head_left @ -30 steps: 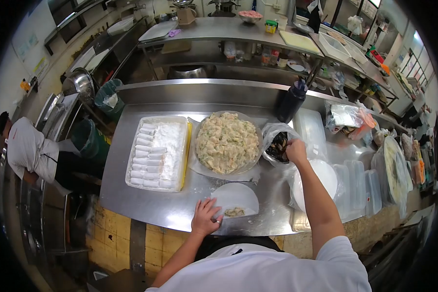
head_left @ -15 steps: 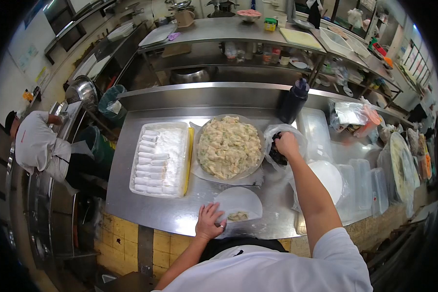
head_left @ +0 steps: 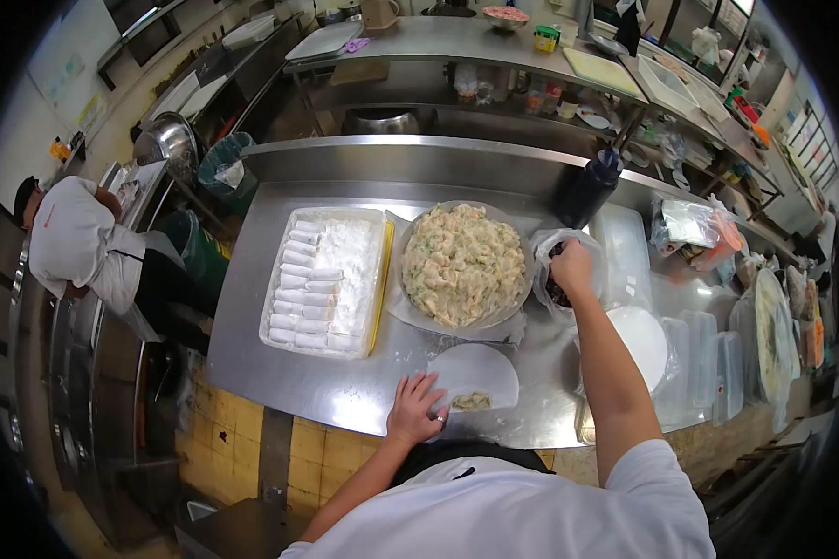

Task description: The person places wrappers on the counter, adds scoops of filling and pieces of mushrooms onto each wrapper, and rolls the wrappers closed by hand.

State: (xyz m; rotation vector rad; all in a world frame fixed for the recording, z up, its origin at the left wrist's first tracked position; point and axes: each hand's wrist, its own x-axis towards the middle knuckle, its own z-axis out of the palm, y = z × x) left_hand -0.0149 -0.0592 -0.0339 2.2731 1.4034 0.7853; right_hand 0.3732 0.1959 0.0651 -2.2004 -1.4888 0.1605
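Your left hand lies with fingers spread apart, fingertips on the left edge of the round wrapper, near the front edge of the table. The filling sits on the wrapper, just right of that hand. Bare steel opens to its left; beyond it stand the tray of white rolls and, straight ahead, the heaped bowl. Your right hand reaches inside the plastic bag, fingers hidden, so their grip cannot be told. The dark bottle stands just beyond it, clear containers close right.
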